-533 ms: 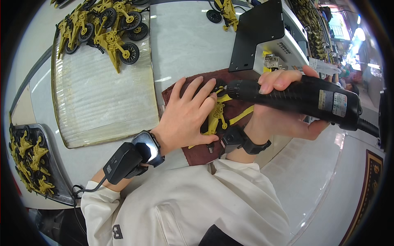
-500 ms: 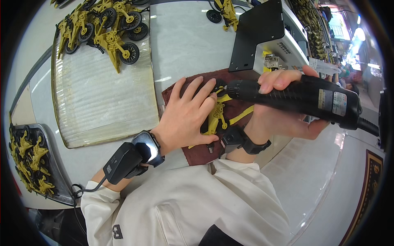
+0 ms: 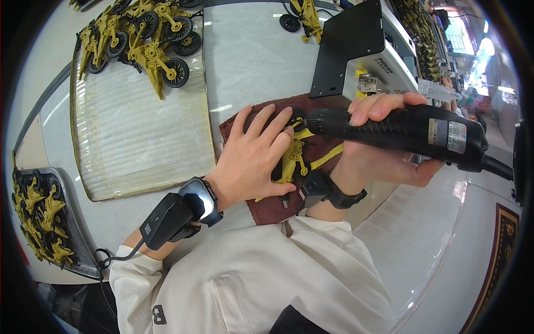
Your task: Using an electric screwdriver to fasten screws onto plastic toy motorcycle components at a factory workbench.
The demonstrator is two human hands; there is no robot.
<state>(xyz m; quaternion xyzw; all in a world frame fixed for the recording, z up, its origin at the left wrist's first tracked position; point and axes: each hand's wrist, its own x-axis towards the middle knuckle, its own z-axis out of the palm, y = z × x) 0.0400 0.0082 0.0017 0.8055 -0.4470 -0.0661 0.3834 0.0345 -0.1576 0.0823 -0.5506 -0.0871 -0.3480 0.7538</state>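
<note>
On a dark red cloth lies a yellow toy motorcycle with black wheels, partly hidden by my hand. My left hand holds it down, its fingers spread over the wheel at the far end and its thumb by the near end. A black electric screwdriver is in the grip of my right hand, held nearly level. Its tip points left and meets the toy near the far wheel, by my left fingertips. The screw, if any, is too small to make out.
A padded tray at the left bears a pile of toy motorcycles. More lie in a metal tray at the far left. Beyond the cloth stands a black and white machine, with another toy motorcycle beside it.
The rear end of the screwdriver has shifted slightly left, with the fingers of my right hand moving a little along with it. My left hand and the toy motorcycle stay in place.
</note>
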